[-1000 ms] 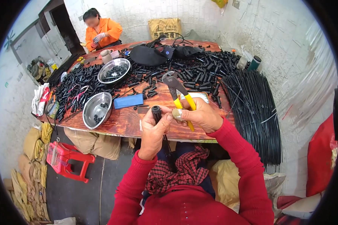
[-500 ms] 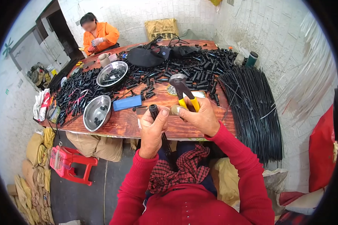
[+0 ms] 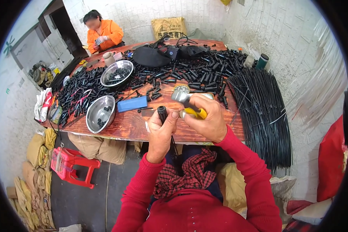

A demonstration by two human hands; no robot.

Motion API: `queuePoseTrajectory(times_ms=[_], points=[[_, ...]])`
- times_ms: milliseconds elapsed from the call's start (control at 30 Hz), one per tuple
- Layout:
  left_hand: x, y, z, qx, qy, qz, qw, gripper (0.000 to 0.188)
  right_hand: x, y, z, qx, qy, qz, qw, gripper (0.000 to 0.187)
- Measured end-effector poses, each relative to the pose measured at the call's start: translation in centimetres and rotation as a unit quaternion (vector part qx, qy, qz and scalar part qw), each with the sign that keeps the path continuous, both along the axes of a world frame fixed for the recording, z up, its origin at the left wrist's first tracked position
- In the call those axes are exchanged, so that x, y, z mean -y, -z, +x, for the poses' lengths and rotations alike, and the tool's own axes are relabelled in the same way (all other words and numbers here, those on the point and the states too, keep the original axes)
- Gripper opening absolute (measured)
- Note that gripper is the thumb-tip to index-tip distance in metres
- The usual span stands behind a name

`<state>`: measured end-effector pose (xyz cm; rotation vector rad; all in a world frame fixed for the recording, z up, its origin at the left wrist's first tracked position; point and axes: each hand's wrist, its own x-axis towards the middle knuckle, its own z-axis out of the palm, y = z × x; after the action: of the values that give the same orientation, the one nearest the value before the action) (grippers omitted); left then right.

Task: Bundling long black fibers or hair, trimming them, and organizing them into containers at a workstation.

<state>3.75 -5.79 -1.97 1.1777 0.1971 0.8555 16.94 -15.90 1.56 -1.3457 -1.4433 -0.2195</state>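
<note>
Upright in my left hand [image 3: 159, 137] is a black ribbed plastic sleeve [image 3: 162, 112], gripped between thumb and fingers. Thin dark rods hang down below that fist. My right hand [image 3: 209, 119] is closed round the yellow handles of a pair of pincers [image 3: 180, 96]. Their metal head is slightly blurred and points up and to the left, above the sleeve and apart from it. The right thumb comes close to the left thumb; whether they touch I cannot tell. Just beyond the pincers sits a small round tin [image 3: 182, 88], and a blue box [image 3: 132, 104] lies left of my hands.
Loose black plastic sleeves [image 3: 208, 75] cover much of the wooden table [image 3: 131, 127]. Two steel bowls [image 3: 89, 120] hold small black parts. A thick bundle of black rods [image 3: 263, 120] lies at the right. Across the table sits a person in orange [image 3: 109, 33]. A red stool [image 3: 75, 166] stands lower left.
The pincers have tipped down and to the left, their head lower and their handles more covered by my right hand. My left hand still holds the sleeve, in nearly the same place.
</note>
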Motion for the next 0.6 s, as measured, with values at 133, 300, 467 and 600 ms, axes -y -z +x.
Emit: queuePoseTrajectory(times_ms=[133,300,467,600], points=[[0.4,-0.1,-0.1,0.072,0.047,-0.014,0.996,0.038,-0.2,0.1,-0.8,-0.382,-0.099,-0.153,0.906,0.009],[0.1,0.2,-0.3,0.057,0.087,-0.006,0.995,0.056,-0.8,1.0,-1.0,-0.449,-0.199,-0.149,0.858,0.019],[0.0,0.1,-0.2,0.047,0.086,0.008,0.995,0.057,-1.2,1.0,-0.7,-0.482,-0.209,-0.141,0.839,0.019],[0.0,0.3,0.1,0.047,0.082,0.012,0.996,0.058,-1.1,1.1,-0.6,-0.481,-0.213,-0.150,0.837,0.020]])
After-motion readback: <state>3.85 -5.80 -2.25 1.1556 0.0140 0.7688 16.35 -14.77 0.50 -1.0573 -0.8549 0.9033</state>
